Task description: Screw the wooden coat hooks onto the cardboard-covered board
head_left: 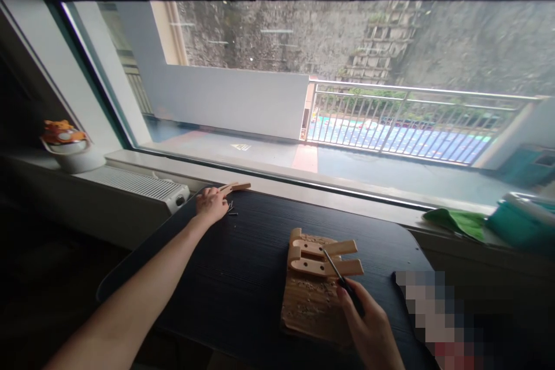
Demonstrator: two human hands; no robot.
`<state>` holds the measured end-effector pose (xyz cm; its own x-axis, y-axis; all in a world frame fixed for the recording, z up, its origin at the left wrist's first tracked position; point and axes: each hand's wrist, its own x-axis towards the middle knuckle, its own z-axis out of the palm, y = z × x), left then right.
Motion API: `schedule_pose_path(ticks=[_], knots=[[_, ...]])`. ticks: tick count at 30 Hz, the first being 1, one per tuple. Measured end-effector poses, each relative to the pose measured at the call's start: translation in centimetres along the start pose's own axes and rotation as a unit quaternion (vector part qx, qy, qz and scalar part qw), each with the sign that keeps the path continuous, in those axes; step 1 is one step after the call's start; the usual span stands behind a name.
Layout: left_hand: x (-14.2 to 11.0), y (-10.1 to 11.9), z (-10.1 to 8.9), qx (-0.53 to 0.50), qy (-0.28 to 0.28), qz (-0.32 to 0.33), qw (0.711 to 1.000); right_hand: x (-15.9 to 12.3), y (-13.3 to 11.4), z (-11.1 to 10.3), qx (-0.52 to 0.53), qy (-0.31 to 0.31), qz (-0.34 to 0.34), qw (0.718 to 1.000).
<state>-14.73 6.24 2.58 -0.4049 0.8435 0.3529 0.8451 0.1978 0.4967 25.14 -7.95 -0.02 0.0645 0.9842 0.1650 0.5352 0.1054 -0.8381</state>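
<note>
My right hand (368, 318) is closed around a screwdriver (340, 277). The screwdriver's tip meets the upper of two pale wooden hook-shaped pieces (325, 267) near one of its dark holes. Both pieces lie side by side on a thick wooden board (307, 306) strewn with wood shavings. At the table's far left corner my left hand (211, 204) reaches down with its fingers bent together; whether anything is between the fingertips is hidden. Several dark screws (232, 208) lie right beside those fingers. More pale wooden pieces (240, 187) rest just behind the hand.
The dark table (251, 254) stands against a window sill (277, 182). A ribbed white heater (143, 185) is on the left, with an orange toy (64, 132) on a white stand. A green cloth (457, 222) and a teal container (522, 222) sit at right. A pixelated patch covers the lower right.
</note>
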Motion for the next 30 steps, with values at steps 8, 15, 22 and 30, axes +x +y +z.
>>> schedule_pose_path(ticks=[8, 15, 22, 30], knots=[[1.1, 1.2, 0.7, 0.002, -0.032, 0.023, 0.999, -0.7, -0.7, -1.2, 0.033, 0.011, 0.014, 0.999], [1.2, 5.7, -4.3, -0.119, -0.005, 0.025, 0.993, -1.4, -1.0, -3.2, 0.119, 0.008, 0.084, 0.989], [-9.0, 11.3, -8.9, -0.527, -0.088, -0.032, 0.844, -2.4, -2.3, -3.7, 0.160, -0.043, 0.032, 0.986], [-19.0, 11.0, -7.5, -0.542, -0.343, -0.238, 0.730, -3.6, -2.0, -3.8, 0.189, -0.041, 0.056, 0.980]])
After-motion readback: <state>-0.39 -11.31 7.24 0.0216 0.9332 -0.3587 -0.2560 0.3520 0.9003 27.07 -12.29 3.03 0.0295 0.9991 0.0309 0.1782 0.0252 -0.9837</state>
